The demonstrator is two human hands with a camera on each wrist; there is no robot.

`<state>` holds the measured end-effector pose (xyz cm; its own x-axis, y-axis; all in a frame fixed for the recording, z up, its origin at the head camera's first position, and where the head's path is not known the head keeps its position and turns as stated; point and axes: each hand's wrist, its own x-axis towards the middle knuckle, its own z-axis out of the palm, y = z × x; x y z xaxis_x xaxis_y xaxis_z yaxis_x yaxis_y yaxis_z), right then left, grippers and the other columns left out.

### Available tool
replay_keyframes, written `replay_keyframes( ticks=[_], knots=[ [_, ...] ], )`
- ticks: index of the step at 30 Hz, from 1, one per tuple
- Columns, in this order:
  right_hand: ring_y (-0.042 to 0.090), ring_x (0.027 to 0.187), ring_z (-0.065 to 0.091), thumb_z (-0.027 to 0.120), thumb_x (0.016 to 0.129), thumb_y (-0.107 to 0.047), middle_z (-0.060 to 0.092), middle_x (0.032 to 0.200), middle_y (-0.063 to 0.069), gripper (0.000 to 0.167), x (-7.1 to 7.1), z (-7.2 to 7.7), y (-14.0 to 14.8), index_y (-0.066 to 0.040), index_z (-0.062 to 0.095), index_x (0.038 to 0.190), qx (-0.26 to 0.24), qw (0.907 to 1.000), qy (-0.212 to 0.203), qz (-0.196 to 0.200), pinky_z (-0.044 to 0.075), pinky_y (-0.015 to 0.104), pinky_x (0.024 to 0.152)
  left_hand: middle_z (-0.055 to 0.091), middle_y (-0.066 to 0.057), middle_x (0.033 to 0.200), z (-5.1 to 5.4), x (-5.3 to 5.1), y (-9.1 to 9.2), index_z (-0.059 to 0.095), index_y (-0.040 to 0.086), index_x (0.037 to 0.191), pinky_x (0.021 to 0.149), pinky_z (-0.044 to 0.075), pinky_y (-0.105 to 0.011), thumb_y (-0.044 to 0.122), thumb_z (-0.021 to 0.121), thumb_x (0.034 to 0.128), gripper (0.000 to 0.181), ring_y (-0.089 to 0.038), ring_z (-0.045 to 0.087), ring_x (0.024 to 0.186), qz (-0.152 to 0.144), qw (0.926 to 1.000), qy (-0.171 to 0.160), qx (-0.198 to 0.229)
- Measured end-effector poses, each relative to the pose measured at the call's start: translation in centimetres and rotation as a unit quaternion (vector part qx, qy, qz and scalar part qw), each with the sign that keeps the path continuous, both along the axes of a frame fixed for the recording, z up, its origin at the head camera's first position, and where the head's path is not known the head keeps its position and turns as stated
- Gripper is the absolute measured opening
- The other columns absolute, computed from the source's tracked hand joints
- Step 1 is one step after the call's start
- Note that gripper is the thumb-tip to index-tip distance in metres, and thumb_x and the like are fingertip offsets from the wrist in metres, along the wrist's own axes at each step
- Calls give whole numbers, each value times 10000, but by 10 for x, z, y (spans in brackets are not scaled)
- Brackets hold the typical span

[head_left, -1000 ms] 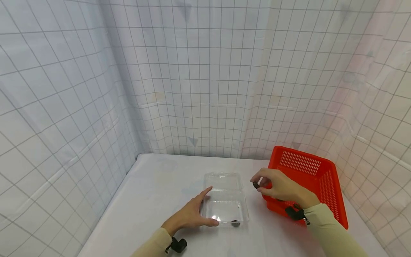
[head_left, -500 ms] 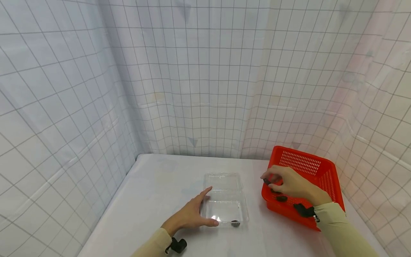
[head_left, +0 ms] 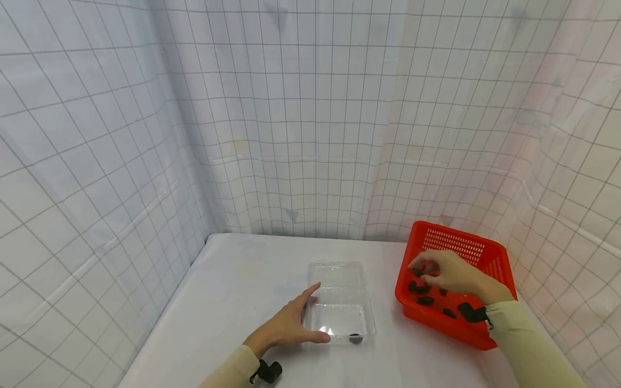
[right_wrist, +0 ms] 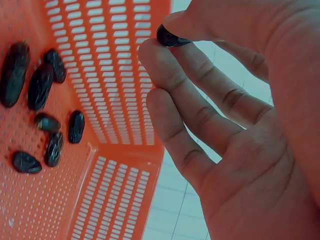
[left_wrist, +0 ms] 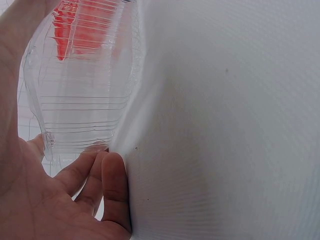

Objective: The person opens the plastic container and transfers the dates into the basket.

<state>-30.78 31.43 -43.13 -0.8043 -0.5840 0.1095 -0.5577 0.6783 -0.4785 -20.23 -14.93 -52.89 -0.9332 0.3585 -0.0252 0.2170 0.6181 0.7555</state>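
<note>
A clear plastic clamshell box (head_left: 337, 312) lies on the white table with its lid laid back. One date (head_left: 356, 338) shows at its near right edge. My left hand (head_left: 287, 323) holds the box from the left, thumb along the near edge and fingers at the far side; in the left wrist view its fingertips (left_wrist: 115, 172) touch the clear wall. Above the red basket (head_left: 411, 308), my right hand (head_left: 451, 274) pinches a date (right_wrist: 170, 37) between thumb and fingers. Several dates (right_wrist: 40, 87) lie spread on the basket's perforated floor.
White sheets with a grid pattern (head_left: 291, 118) hang behind the table and on both sides. The red basket stands at the table's right, close to the right-hand sheet. White tabletop (head_left: 218, 302) stretches left of the box.
My right hand has moved right, from beside the box to over the red basket, with the date in its fingers. My left hand and the box have stayed put.
</note>
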Motion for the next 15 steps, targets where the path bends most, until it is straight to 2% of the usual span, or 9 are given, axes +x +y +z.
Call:
replay_keyframes(
  ticks=[8,15],
  knots=[
    [99,1067,717,880,1033,-90,823,1231,-70,332,-6,3,11,-189,834,1346,34,9999,-31,-156,635,261,912,524,-223,1799,1,-1,-1,256,241,1875,1300,446,-771,546,1020,855,1310,-504,510,1660,3,10000,22,-22],
    [119,1034,736,878,1039,-91,847,1264,65,326,-15,-1,18,-125,829,1360,-49,9995,-88,-297,633,241,900,526,-226,1794,-1,-2,-1,262,230,1873,1290,454,-778,525,1022,863,1298,-498,523,1647,-42,10000,-27,49]
  ],
)
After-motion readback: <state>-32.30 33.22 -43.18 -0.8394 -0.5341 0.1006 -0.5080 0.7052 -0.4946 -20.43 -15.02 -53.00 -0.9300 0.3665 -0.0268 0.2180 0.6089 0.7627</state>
